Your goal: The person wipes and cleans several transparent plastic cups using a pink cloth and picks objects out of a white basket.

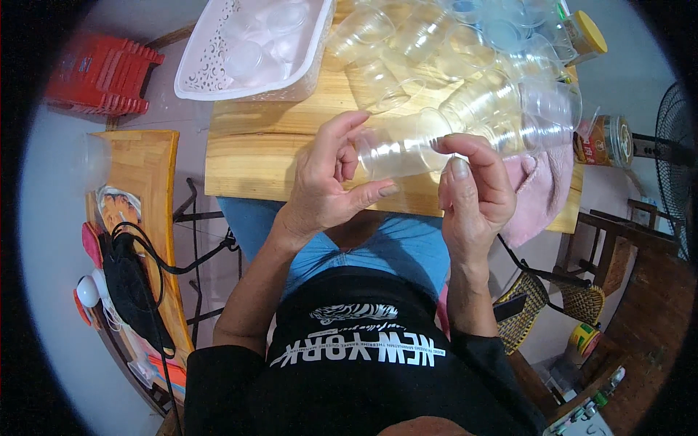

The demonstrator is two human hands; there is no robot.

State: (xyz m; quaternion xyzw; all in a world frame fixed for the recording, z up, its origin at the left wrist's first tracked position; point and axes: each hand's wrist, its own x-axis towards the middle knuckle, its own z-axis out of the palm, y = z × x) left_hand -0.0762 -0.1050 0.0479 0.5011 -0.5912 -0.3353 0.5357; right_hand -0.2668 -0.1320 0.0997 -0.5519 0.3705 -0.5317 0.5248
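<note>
A clear plastic cup [406, 144], tilted on its side, lies between my two hands, near the front edge of the wooden table. My left hand [338, 169] is at its left end, thumb and forefinger spread wide; no firm hold on the cup shows. At its right end is my right hand [471, 191], fingers curled by the cup; whether they grip it or a thin clear thing cannot be told. Many more clear cups [480, 101] lie in a heap beyond, some bluish [501, 32]. A white openwork plastic basket [245, 94] at the upper left holds several clear round pieces.
A pink cloth [537, 201] hangs at the table's right side, by a lidded jar [605, 140]. A yellow-lidded jar [586, 35] stands at the far right corner. Left are red stacked stools [98, 76] and a side table [142, 174] with a black bag [131, 289]. A fan [676, 163] is right.
</note>
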